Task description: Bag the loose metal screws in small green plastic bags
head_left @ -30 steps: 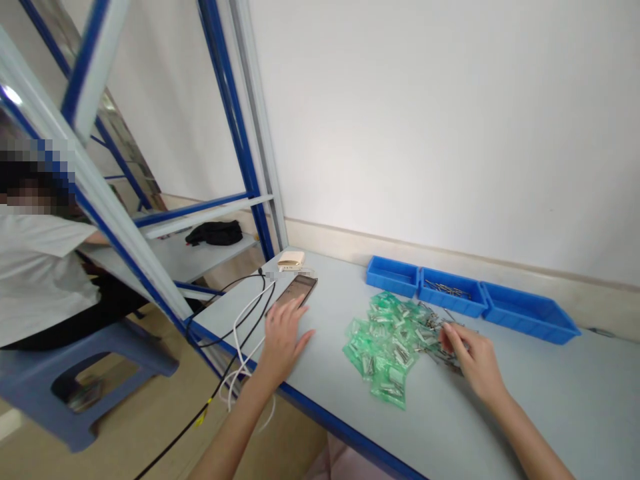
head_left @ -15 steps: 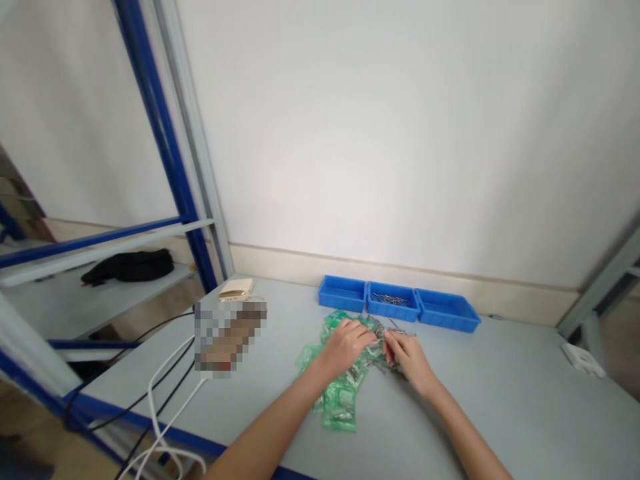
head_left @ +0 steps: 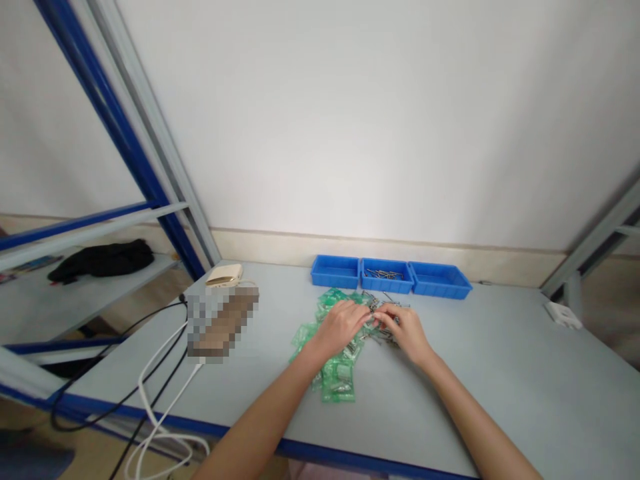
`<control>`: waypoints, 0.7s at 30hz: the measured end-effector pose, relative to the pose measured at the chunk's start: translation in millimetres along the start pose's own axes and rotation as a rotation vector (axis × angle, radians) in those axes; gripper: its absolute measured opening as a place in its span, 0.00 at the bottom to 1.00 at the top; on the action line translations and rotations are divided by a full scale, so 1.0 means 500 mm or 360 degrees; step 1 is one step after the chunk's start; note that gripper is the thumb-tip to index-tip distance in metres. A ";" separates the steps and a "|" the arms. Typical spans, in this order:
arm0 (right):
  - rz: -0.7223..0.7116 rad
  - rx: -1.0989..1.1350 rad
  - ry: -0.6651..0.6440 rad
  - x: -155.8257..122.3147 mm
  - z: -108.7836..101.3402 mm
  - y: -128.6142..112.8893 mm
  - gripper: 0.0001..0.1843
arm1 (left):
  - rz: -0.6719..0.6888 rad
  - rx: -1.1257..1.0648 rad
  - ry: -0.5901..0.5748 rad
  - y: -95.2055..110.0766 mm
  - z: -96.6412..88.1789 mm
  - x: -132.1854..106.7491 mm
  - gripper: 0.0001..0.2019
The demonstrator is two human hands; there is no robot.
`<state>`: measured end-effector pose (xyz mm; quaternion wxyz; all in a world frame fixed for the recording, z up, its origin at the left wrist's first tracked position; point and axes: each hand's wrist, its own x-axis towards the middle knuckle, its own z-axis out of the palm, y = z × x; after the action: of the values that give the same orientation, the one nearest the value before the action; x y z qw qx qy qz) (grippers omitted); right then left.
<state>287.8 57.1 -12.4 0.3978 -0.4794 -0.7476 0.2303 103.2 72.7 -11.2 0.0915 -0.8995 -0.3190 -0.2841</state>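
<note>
My left hand (head_left: 343, 325) is closed over green plastic bags (head_left: 338, 381), its fingertips pressed together close to the right hand. Beside it my right hand (head_left: 406, 329) makes a pinch, thumb and forefinger meeting near the left fingertips. What lies in either pinch is too small and covered to make out. A loose pile of thin metal pieces (head_left: 389, 339), screw-like in shape, spreads under and around both hands. Small metal parts show through some of the green bags.
Behind the hands stand three blue trays in a row: left (head_left: 336, 272), middle (head_left: 385, 287) holding thin metal pieces, and right (head_left: 440, 280). A cream box-shaped device (head_left: 224, 275) and a blurred-out object (head_left: 224, 327) with white cables (head_left: 150, 373) are on the left. A white block (head_left: 563, 315) sits far right.
The view has shifted, so the table and trays appear higher. My hands have stayed over the metal pile, with the right fingertips now closer to the left ones.
</note>
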 end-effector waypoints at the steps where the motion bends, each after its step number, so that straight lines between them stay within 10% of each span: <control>1: -0.0009 -0.0006 -0.0013 0.000 -0.001 0.000 0.20 | 0.0005 0.0000 0.0006 0.000 0.000 0.000 0.16; 14: -0.0016 -0.0050 -0.0028 -0.002 -0.004 0.010 0.19 | -0.0157 -0.0103 0.0035 -0.011 0.008 -0.005 0.21; 21: 0.0166 -0.0321 -0.0035 0.151 -0.028 0.030 0.22 | -0.0561 -0.0092 0.0231 -0.056 0.006 -0.015 0.22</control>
<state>290.1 131.2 13.0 0.3268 -0.5527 -0.7453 0.1793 82.2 91.8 -18.3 0.0373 -0.8091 -0.4560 -0.3689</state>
